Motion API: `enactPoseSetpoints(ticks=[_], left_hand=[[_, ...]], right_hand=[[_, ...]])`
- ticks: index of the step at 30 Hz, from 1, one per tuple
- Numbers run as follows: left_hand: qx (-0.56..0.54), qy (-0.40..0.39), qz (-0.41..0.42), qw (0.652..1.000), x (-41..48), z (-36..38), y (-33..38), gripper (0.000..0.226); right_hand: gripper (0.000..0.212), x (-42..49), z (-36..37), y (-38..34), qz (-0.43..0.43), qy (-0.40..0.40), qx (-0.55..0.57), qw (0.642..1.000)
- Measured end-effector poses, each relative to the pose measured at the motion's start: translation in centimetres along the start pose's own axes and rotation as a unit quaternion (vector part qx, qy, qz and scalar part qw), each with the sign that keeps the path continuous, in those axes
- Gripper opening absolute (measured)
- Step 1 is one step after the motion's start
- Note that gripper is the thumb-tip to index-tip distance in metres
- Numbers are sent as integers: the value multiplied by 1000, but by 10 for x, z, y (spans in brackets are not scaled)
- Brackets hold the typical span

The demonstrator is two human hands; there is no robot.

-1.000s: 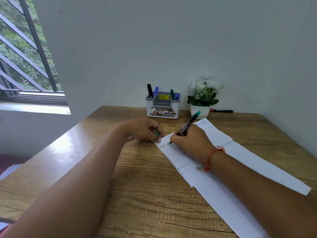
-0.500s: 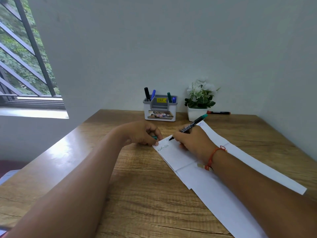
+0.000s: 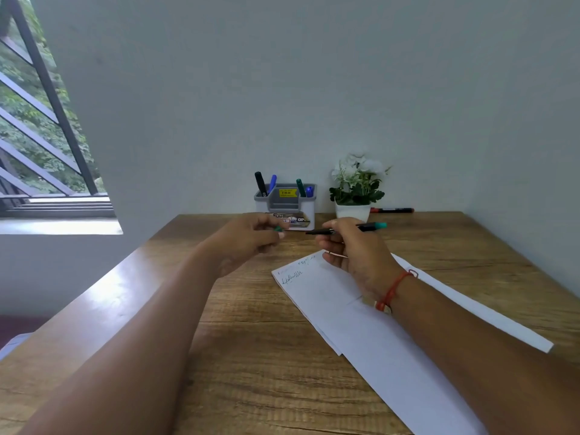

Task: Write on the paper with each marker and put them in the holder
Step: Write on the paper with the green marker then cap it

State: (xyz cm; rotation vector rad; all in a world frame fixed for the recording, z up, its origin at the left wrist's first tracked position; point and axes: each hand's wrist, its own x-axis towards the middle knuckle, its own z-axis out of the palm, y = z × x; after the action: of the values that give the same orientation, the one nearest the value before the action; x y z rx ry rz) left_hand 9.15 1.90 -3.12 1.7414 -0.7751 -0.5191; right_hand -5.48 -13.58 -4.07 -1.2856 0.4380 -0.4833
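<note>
My right hand [image 3: 354, 249] grips a green marker [image 3: 367, 227] held level above the paper, its bare tip pointing left. Facing that tip, my left hand [image 3: 248, 240] pinches the marker's green cap [image 3: 278, 228], a short gap away. The white paper [image 3: 370, 318] lies on the wooden table with green scribbles near its far left corner. Behind the hands stands the grey holder [image 3: 287, 204] with several markers upright in it. A red marker [image 3: 392, 210] lies at the back right by the wall.
A small white pot with a flowering plant [image 3: 356, 189] stands right of the holder. Walls close the table [image 3: 251, 356] at the back and right. A window is at the left.
Both hands have lifted off the paper. The marker has swung from writing angle to level, its tip now facing the cap in my left hand. The camera has tilted up.
</note>
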Motion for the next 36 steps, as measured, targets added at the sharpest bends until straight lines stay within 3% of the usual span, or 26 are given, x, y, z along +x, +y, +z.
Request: enactPoseSetpoints(ticks=[4, 9, 14, 21, 36], left_hand=[[-118, -18, 25, 993, -3, 2, 6, 31], [-151, -30, 40, 987, -4, 4, 8, 27], [-152, -38, 43, 987, -3, 5, 7, 32], [-113, -25, 40, 992, -7, 11, 8, 35], [-54, -34, 67, 996, -4, 16, 10, 43]], right_hand=[[11, 1, -4, -1, -77, 12, -18, 997], [8, 0, -9, -2, -168, 4, -9, 986], [22, -4, -5, -6, -153, -12, 46, 987], [29, -5, -5, -4, -165, -29, 7, 986], [16, -2, -9, -1, -140, -64, -55, 986]])
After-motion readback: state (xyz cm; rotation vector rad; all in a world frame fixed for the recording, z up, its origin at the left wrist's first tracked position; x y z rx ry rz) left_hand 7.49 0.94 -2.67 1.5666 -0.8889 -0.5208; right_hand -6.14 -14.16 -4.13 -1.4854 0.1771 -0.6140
